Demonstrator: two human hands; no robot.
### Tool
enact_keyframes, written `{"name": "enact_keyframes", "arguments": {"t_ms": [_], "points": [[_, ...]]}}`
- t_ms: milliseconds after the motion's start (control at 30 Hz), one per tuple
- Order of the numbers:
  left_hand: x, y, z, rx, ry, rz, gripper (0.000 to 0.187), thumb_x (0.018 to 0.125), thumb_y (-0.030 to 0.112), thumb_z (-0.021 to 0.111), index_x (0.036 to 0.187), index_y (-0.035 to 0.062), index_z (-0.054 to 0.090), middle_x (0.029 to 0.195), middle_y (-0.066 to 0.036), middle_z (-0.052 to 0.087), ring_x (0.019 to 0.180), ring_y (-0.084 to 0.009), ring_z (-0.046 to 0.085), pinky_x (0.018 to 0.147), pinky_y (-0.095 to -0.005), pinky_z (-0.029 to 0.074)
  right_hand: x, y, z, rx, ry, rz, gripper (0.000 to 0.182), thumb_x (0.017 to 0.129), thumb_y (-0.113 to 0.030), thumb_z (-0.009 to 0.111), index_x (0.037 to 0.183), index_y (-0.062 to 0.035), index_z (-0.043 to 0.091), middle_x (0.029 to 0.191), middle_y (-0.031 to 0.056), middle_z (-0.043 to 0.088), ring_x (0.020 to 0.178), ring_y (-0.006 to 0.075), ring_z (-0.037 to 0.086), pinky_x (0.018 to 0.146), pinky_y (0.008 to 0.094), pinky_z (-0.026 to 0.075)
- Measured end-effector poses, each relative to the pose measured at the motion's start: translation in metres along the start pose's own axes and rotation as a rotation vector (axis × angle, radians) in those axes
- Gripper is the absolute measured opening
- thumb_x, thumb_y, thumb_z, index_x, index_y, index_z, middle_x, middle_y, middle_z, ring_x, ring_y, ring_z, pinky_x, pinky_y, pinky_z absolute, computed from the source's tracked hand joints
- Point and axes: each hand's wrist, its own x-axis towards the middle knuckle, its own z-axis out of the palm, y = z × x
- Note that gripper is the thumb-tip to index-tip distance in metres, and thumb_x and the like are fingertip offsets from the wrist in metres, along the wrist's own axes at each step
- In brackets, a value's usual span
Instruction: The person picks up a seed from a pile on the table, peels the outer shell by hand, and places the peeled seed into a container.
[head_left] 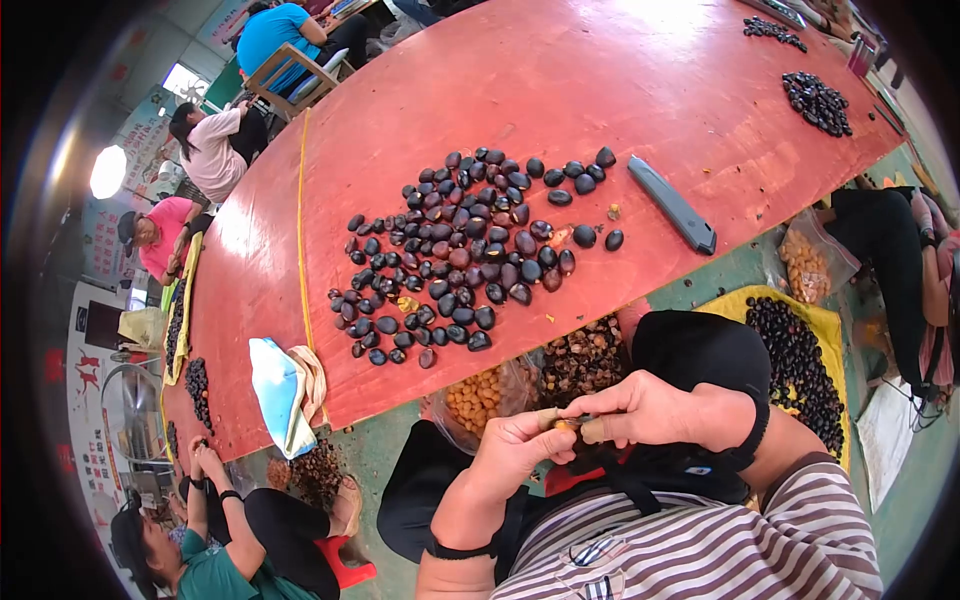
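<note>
Both my hands meet above my lap, below the table's near edge. My left hand [520, 445] pinches a small yellowish nut [566, 425] between thumb and fingers. My right hand [650, 408] closes on the same nut from the other side; whether it also holds a small tool is hidden by the fingers. Beneath them are a clear bag of yellow peeled kernels [474, 398] and a heap of brown shells [582, 362]. On the red table [450, 100] lies a wide spread of dark, glossy nuts [470, 235].
A grey box cutter [672, 205] and a folded cloth [285, 390] lie on the table. A yellow sack [835, 350] with dark nuts is at the right, near a bag of kernels [805, 262]. Several co-workers sit around; one in green [225, 565] is at lower left.
</note>
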Motion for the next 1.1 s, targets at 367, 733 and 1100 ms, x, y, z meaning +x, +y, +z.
{"name": "enact_keyframes", "arguments": {"t_ms": [367,733,1100], "points": [[0.010,-0.012,-0.001,0.169,0.050,-0.033,0.021,0.076,0.014,0.058,0.092,0.0008,0.058,0.074,-0.001,0.058,0.062,-0.0058,0.053,0.056,-0.0181,0.044,0.013,0.004,-0.007,0.050,-0.071,0.187,0.027,0.078,-0.019,0.052,0.103,-0.0109,0.055,0.067,-0.0016,0.054,0.049,0.0040,0.045,0.042,0.0172,0.038],[0.007,-0.027,0.002,-0.025,0.111,0.143,0.021,0.081,0.017,0.050,0.093,0.0013,0.055,0.073,-0.003,0.057,0.061,-0.0070,0.053,0.056,-0.0185,0.043,0.011,0.012,0.017,0.224,0.086,0.060,0.029,0.078,-0.013,0.053,0.107,-0.0135,0.053,0.070,-0.0041,0.055,0.054,0.0017,0.043,0.047,0.0159,0.037],[-0.001,-0.020,0.005,0.086,-0.032,0.001,0.020,0.081,0.018,0.051,0.086,0.0001,0.056,0.069,-0.002,0.055,0.057,-0.0079,0.054,0.052,-0.0188,0.045,0.009,-0.008,0.001,-0.100,-0.127,0.207,0.020,0.077,-0.020,0.054,0.096,-0.0148,0.057,0.067,-0.0034,0.053,0.048,0.0032,0.042,0.045,0.0175,0.038]]}}
